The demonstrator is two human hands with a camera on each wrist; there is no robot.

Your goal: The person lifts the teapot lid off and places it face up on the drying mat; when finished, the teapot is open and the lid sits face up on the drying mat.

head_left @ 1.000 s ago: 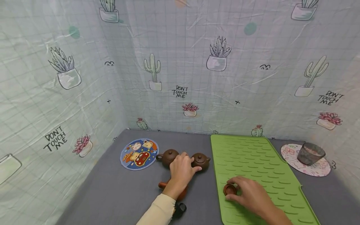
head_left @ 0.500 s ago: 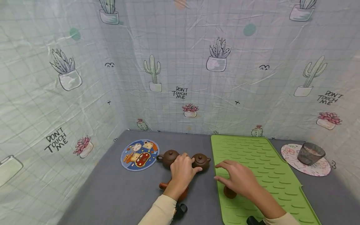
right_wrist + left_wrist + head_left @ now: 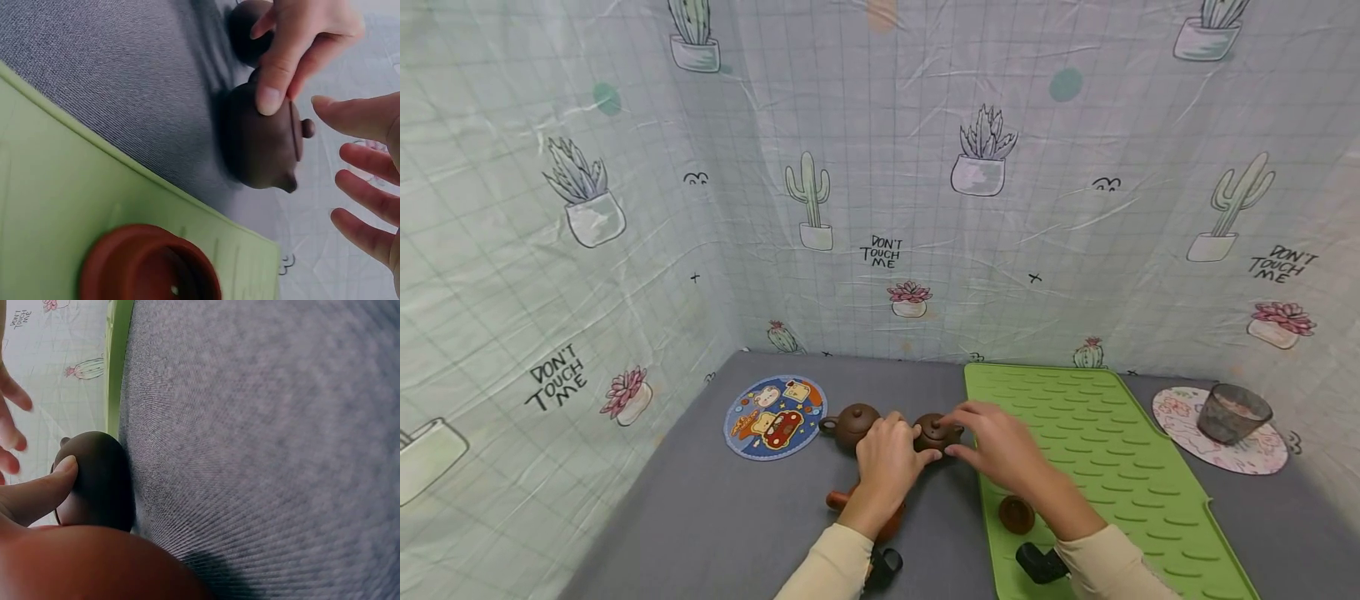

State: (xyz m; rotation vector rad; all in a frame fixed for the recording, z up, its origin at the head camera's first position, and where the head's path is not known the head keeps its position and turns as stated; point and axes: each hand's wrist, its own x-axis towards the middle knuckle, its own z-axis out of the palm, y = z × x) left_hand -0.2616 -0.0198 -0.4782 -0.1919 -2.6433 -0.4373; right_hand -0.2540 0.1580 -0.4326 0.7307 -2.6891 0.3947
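1. Left hand [image 3: 886, 454]: holds the near dark teapot [image 3: 262, 153], its thumb pressed against the pot's shoulder.
2. The near dark teapot: upright on the grey desk [image 3: 700, 517], lid on, just beside the left edge of the green mat [image 3: 1052, 417] (spout toward that edge).
3. Right hand [image 3: 1000, 442]: wide, fingers spread around the lid knob [image 3: 308, 128] and grasping nothing (a gap shows in the right wrist view).
4. Second dark teapot [image 3: 854, 429]: left of the first, beyond the left hand.
5. Reddish-brown vessel [image 3: 1017, 515]: on the green mat, near its left edge.
6. Blue round mat [image 3: 775, 417]: toward the desk's rear left corner.
7. Grey cup [image 3: 1232, 415]: on a pink-patterned round mat [image 3: 1262, 458], beyond the green mat's right edge.
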